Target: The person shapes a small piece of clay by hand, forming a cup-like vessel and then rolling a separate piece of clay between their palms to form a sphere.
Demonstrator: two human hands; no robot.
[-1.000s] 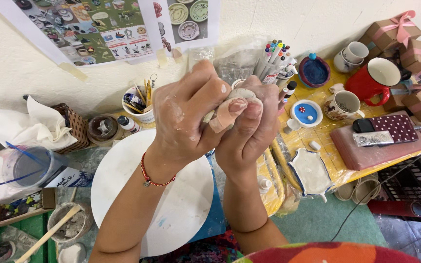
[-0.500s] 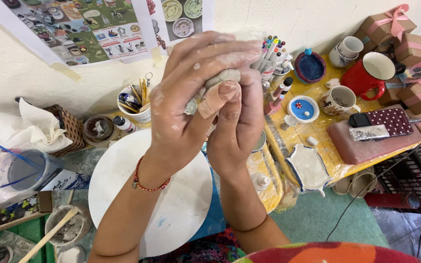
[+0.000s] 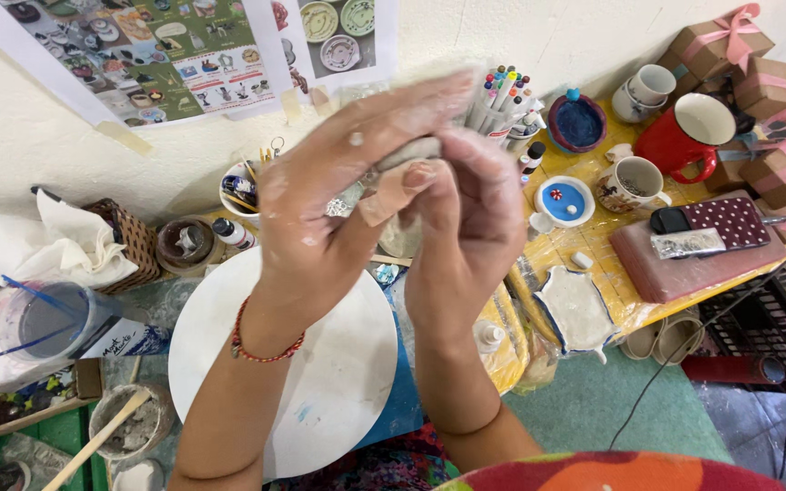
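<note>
Both hands are raised above the white disc point(image 3: 320, 364), pressed together around a small grey clay lump point(image 3: 408, 150). The left hand point(image 3: 338, 209) wraps it from the left with thumb and fingers closed on it; the right hand point(image 3: 470, 227) presses in from the right, its thumb tip flat against the clay (both are dusted with dried slip). Only a sliver of the lump shows between the fingers, so its shape cannot be told.

The disc below lies bare, its near edge cut off by the forearms. Crowded around it: a basket point(image 3: 129, 241) and a plastic cup point(image 3: 43, 318) to the left, a marker pot point(image 3: 502, 105) behind the hands, a red mug point(image 3: 684, 136) and a white clay dish point(image 3: 577, 311) to the right. The fingertips are blurred.
</note>
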